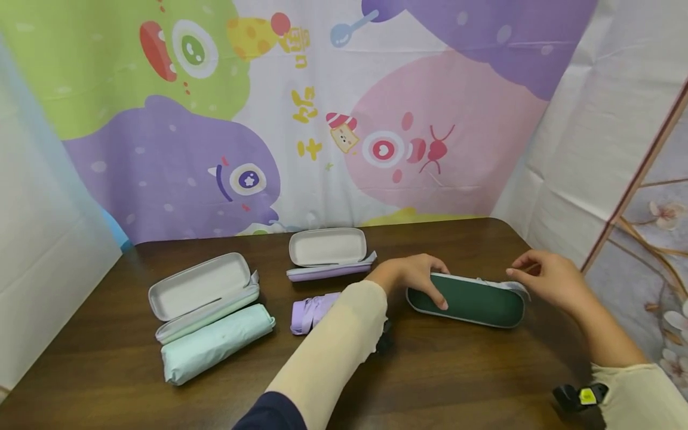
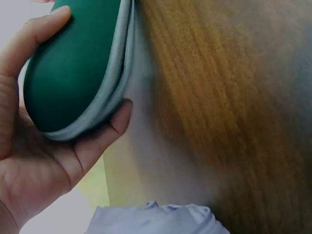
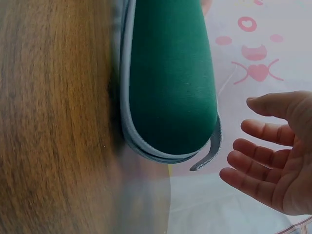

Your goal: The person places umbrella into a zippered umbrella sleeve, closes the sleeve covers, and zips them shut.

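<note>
A dark green oblong zip case (image 1: 467, 300) with grey edging is at the right of the table, its green face turned toward me in the head view. My left hand (image 1: 418, 276) grips its left end; in the left wrist view the thumb lies on the green face and a finger (image 2: 122, 117) comes round the grey edge. A grey tab (image 3: 214, 146) hangs loose at the case's other end. Beside that tab is my right hand (image 1: 548, 278), holding nothing, its fingers (image 3: 251, 185) loosely bent and apart from the case.
Left on the brown table (image 1: 457, 382), a mint case (image 1: 206, 286) lies open behind a folded mint umbrella (image 1: 217, 343). An open lilac case (image 1: 328, 251) is at the back middle. A folded lilac umbrella (image 1: 312, 312) is partly hidden by my left sleeve (image 1: 333, 340). A printed curtain (image 1: 322, 197) hangs behind.
</note>
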